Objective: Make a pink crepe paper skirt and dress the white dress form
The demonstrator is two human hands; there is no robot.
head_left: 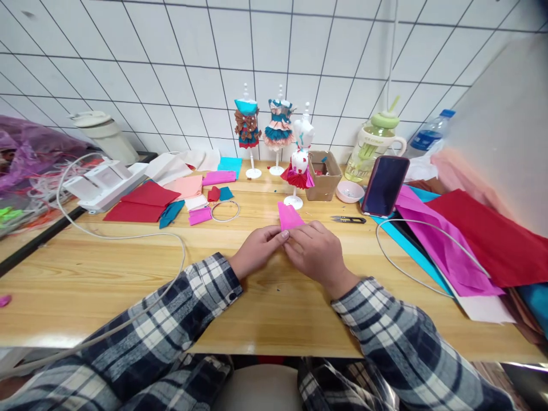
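Observation:
A small piece of pink paper (289,217) is held between my two hands above the middle of the table. My left hand (260,249) pinches its lower left edge with thumb and fingers. My right hand (317,251) grips it from the right, its fingers bent over the lower edge. Just beyond the paper stands a small white dress form (303,137) with a red and pink skirt. Two more small forms wear paper dresses, one brown and teal (247,127), the other teal and peach (279,128).
Small scissors (349,219), a pink bowl (350,192), a cardboard box (323,177) and an upright phone (386,185) are right of the forms. Colored sheets (454,245) lie far right. Red paper (143,201), a power strip (112,185) and a long cable (128,235) are left.

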